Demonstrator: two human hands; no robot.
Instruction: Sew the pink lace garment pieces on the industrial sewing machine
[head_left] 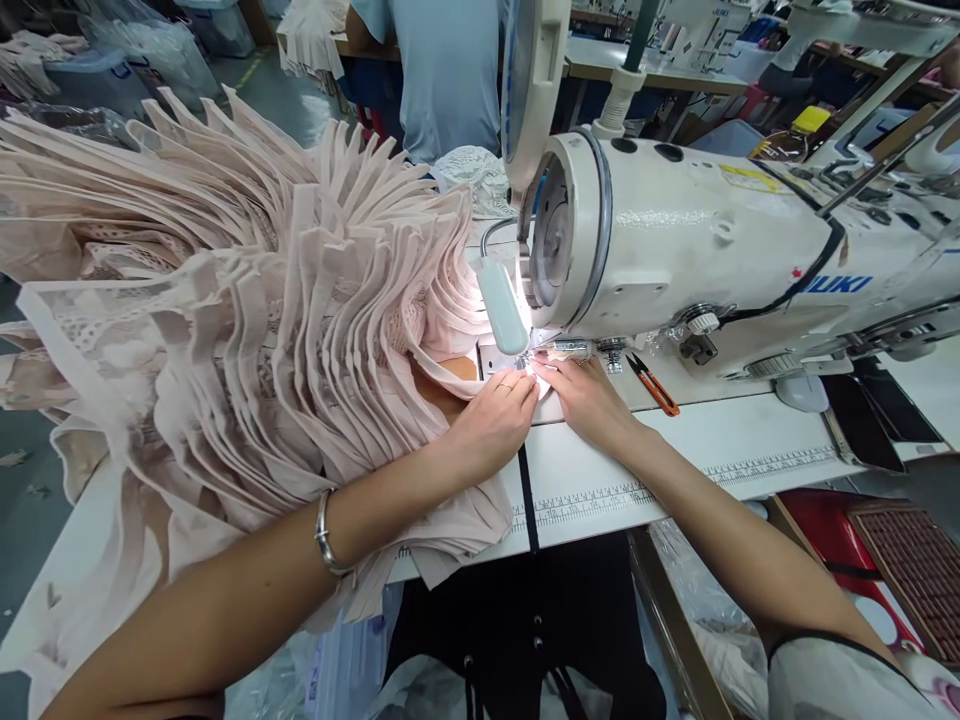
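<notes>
Both hands meet at the needle area of a white sewing machine [652,235]. My left hand [499,415] is closed, its fingers pressed together on the edge of a pale pink fabric piece [545,388] just in front of the presser foot. Close beside it, my right hand [589,398] pinches the same fabric from the right. The needle tip and the fingertips are partly lost in the bright lamp glare. A large heap of pale pink garment pieces [322,330] with lace parts lies left of the needle, reaching under my left forearm.
Orange-handled thread snips [654,385] lie on the machine bed to the right. A dark phone [862,420] rests farther right. A measuring tape strip [600,500] runs along the table's front edge. A small lamp [502,307] hangs beside the needle. A person in light blue [450,80] sits ahead.
</notes>
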